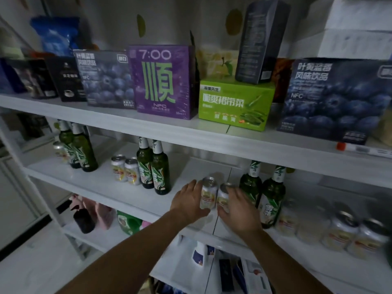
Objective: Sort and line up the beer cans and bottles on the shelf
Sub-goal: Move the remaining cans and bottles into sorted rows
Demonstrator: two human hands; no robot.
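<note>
Middle shelf (pixel 106 185), left to right. Far bottle pair (pixel 81 149) stands at ten o'clock from my hands, with a can pair (pixel 125 170) and a second bottle pair (pixel 153 166) nearer. My left hand (pixel 188 200) wraps the left can (pixel 209 193). My right hand (pixel 239 209) clasps the right can (pixel 223 197), the two cans touching. I judge them light, thin-walled and slick, so grip mid-body. Tall glass bottles (pixel 263 194) at three o'clock are tip-prone and obstruct, with blurred cans (pixel 339 232) beyond

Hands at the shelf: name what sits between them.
Head view: two upright cans, the left can in the left hand, the right can in the right hand.
</note>
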